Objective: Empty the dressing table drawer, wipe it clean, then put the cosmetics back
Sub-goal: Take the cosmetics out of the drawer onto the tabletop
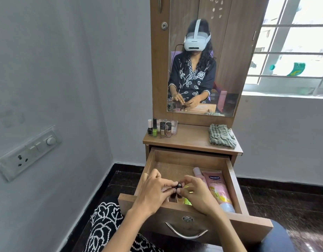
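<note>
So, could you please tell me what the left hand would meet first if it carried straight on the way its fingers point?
Probably the right hand: the left hand points right, and both pinch the same small dark cap over the drawer.

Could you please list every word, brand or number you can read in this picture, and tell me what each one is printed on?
"Vaseline": on the pink tube lying at the right side of the open drawer.
"Gluta-Hya": below the brand on the same tube, partly blurred, so the reading is uncertain.
Smaller print lower on the tube: too blurred to read.
Labels on the nail polish bottles on the tabletop: too small to read.
</note>
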A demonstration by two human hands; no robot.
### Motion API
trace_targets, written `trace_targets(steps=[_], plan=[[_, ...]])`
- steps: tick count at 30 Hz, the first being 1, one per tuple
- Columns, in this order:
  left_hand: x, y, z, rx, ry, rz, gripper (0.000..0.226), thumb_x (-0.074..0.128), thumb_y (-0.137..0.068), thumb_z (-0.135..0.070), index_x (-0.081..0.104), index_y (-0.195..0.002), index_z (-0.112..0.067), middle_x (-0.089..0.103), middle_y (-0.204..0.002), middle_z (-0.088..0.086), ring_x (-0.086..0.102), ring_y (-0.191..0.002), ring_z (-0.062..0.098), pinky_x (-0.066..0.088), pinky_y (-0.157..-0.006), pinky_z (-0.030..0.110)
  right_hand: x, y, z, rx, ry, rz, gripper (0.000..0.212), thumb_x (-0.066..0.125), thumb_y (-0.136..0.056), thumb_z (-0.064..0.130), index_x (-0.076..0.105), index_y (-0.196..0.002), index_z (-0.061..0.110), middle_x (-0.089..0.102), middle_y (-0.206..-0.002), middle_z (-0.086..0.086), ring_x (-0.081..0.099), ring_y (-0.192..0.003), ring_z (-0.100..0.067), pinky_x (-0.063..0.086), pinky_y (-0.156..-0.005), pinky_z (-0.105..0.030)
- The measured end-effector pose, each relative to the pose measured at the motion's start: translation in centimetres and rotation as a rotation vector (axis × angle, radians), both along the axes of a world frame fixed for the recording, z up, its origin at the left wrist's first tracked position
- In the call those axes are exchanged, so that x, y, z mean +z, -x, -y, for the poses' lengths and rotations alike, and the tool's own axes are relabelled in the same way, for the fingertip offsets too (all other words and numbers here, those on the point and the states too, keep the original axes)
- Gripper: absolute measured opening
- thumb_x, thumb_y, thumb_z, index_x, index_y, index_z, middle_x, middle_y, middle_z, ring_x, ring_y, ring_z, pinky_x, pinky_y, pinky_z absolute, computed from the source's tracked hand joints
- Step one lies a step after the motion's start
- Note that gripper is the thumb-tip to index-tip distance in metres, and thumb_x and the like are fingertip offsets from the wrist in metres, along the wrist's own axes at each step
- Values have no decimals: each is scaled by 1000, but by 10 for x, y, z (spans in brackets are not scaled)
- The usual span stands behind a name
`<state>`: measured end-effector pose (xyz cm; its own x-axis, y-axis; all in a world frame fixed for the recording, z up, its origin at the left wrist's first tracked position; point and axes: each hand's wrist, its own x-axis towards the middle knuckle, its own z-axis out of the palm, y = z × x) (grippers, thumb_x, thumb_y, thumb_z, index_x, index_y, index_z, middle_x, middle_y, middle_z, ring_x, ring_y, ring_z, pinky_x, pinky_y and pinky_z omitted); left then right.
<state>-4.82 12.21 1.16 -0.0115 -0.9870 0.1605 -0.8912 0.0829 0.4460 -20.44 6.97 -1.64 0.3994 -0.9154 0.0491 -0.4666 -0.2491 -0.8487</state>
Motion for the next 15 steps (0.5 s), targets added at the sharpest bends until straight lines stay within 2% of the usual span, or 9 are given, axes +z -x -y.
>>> trace_targets(steps=[2,5,8,12,15], plan=[[4,0,0,-4,48,-17,34,53,-89,-48,53,-122,-49,27,-83,-16,27,-85,9,34,-89,20,4,-1,-2,-16,26,74,11,69,-84,12,61,-87,18,63,-79,6,68,-73,-7,54,-67,-23],[17,-2,4,-11,141,-81,31,56,-87,-45,56,-118,-50,29,-82,-15,29,-86,9,36,-88,22,19,-6,-3,-66,75,233,26,68,-83,5,51,-90,23,61,-82,5,67,-73,-12,53,-65,-21],[35,-6,12,-35,239,-219,32,63,-85,-36,61,-116,-40,34,-79,-18,35,-81,5,40,-83,18,44,-11,4,-85,138,323,33,71,-82,6,41,-82,22,63,-82,3,69,-72,-12,56,-65,-25],[63,-16,31,-56,328,-479,30,69,-81,-20,67,-110,-24,51,-80,-17,47,-73,-7,39,-69,3,78,-19,25,-29,220,356,29,73,-80,13,46,-73,11,65,-75,2,69,-70,-13,56,-63,-28],[77,-27,49,-80,401,-559,26,70,-80,-14,69,-106,-18,62,-82,-15,57,-74,-11,43,-67,4,98,-30,44,4,255,372,28,74,-80,14,48,-68,14,66,-70,6,70,-70,-10,55,-60,-25]])
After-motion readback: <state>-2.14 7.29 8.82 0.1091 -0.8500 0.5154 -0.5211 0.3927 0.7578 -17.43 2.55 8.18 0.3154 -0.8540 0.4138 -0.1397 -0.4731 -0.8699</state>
